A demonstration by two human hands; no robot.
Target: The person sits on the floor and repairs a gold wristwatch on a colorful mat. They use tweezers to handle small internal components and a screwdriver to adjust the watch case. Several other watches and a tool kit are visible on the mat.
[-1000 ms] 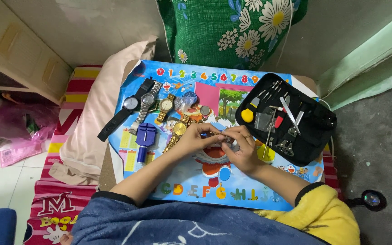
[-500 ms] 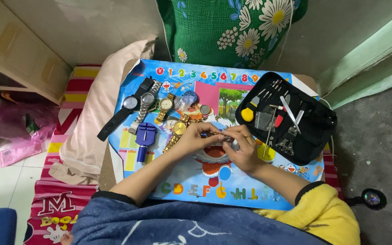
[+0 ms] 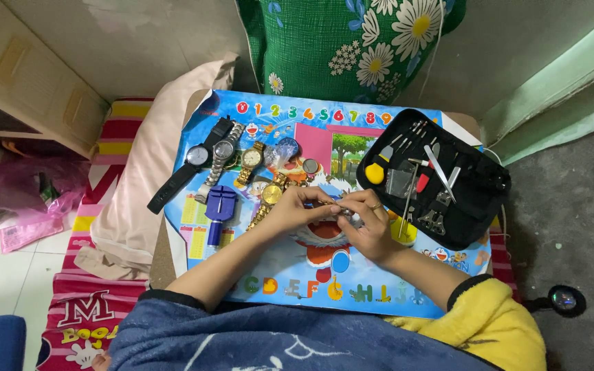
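1. While both hands are meeting over the middle of the mat (image 3: 269,285), the left hand (image 3: 295,208) and right hand (image 3: 372,227) are pinching a small silvery watch part (image 3: 342,211) between their fingertips; it is too small to tell more.
2. Both are gripping it low over the mat, likely so it stays steady and anything dropped lands flat.
3. At 9 o'clock from the hands, a gold watch (image 3: 269,196) is lying just beside the left fingers, with a blue tool (image 3: 220,206) further out.
4. At 11 o'clock, a black watch (image 3: 190,165), a silver watch (image 3: 220,159) and another gold watch (image 3: 250,161) are lying in a row, kept apart from the work.
5. At 2 o'clock, the black tool tray (image 3: 479,216) is sitting open, near the right hand, its far corner overhanging the mat's edge.
6. Open room is showing mostly at 6 o'clock, between the forearms; a pillow (image 3: 139,192) is crowding the 9 o'clock edge.
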